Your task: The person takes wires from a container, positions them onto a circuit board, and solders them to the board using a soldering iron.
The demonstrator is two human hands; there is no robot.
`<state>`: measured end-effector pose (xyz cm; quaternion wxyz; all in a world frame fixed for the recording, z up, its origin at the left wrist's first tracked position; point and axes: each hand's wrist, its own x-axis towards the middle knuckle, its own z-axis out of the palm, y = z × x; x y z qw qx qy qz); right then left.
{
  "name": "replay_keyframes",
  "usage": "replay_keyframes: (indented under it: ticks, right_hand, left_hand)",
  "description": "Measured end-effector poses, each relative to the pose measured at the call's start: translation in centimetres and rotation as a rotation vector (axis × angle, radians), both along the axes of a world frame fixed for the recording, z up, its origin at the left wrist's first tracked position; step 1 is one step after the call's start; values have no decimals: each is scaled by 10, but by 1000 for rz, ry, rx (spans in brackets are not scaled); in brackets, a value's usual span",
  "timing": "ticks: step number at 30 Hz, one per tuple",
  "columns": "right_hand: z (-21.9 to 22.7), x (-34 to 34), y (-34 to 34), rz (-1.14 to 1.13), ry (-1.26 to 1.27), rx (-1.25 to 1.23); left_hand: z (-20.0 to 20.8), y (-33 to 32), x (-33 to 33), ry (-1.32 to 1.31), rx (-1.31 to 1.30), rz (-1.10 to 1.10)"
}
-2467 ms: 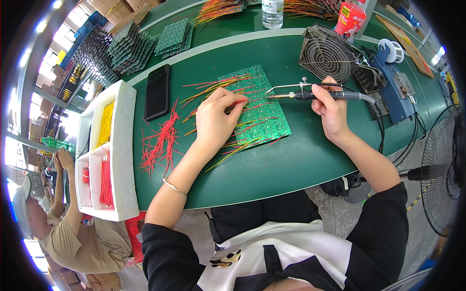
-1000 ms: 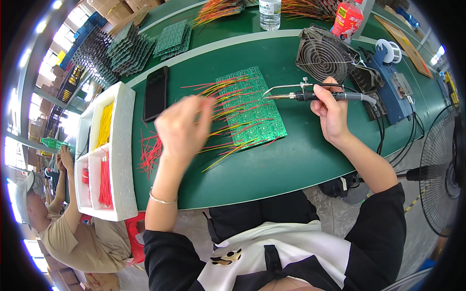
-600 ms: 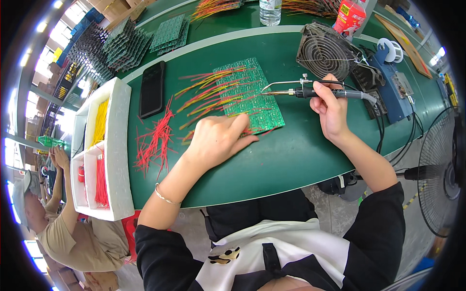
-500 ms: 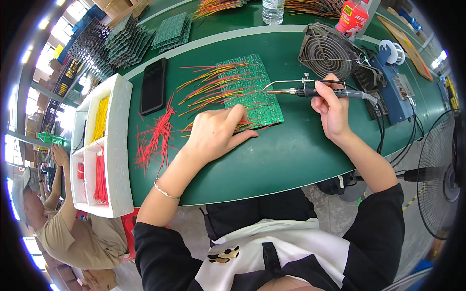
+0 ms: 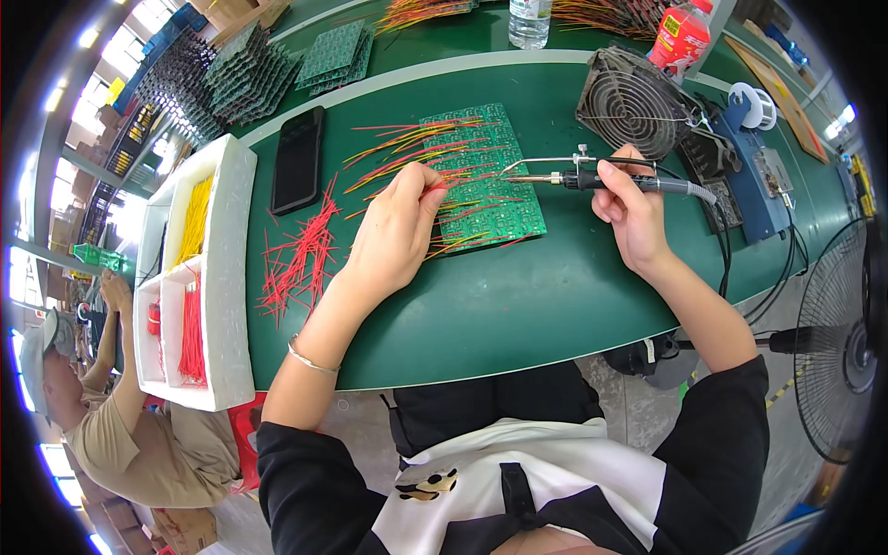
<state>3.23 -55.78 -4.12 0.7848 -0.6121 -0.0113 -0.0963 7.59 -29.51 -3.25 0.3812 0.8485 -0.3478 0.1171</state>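
I have the left hand [image 5: 396, 227] pinching a red wire [image 5: 441, 184], the right hand [image 5: 633, 205] gripping a soldering iron [image 5: 581, 179]. At nine o'clock, a white box [image 5: 231, 277] holds yellow wires [image 5: 193, 222] and red wires [image 5: 191, 340].

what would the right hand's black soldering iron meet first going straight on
Probably the thin red wires across the flat green circuit board, though depth is unclear and it might pass above them.

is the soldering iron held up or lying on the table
Held up: the right hand grips the soldering iron by its dark handle.
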Motion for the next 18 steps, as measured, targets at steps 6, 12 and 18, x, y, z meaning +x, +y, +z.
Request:
replay_keyframes:
  ticks: [6,12,18]
  right_hand:
    - [-2,2,4,4,-19,50]
    - [-4,2,6,14,-24,17]
    - [-3,1,6,13,-8,26]
  left_hand:
    - [-2,-2,2,-84,48,62]
    - [-4,-6,3,148,-140,80]
    - [-2,-4,1,164,-92,95]
